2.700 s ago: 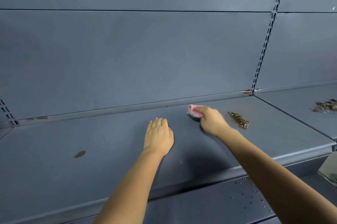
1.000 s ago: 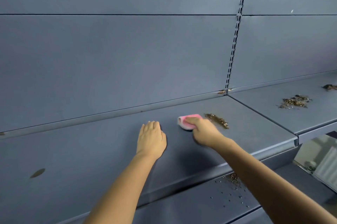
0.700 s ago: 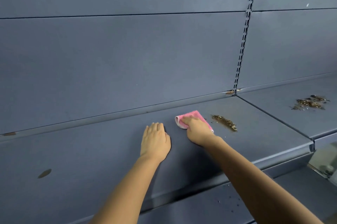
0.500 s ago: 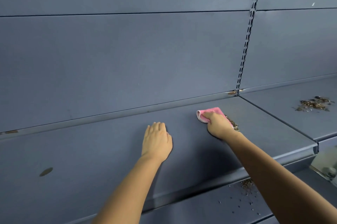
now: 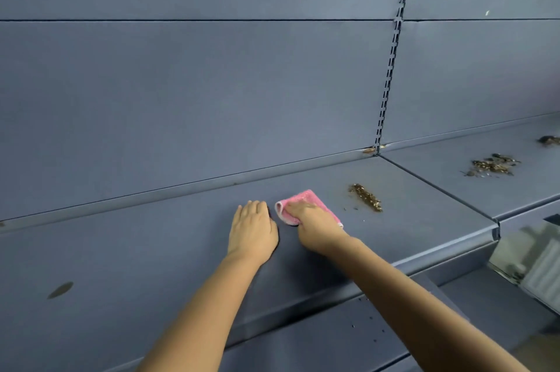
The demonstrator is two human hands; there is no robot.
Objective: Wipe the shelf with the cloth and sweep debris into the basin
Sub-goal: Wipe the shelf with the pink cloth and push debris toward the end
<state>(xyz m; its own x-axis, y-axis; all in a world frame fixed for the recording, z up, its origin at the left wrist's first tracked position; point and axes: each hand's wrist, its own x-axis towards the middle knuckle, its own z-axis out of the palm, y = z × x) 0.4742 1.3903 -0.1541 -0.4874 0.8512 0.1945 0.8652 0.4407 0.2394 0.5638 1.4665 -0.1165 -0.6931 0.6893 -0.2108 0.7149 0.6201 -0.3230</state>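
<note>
Lying folded on the shelf, the pink cloth.

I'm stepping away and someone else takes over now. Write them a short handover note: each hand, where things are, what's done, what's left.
Left hand: flat on the grey metal shelf, holding nothing.
Right hand: pressing the folded pink cloth onto the shelf beside the left hand.
Brown crumb pile: on the shelf, right of the cloth, not touching it.
More brown debris lies on the neighbouring shelf section to the right.
No basin clearly in view.
Left to do: sweep both piles off, wipe the dark spot at far left.
</note>
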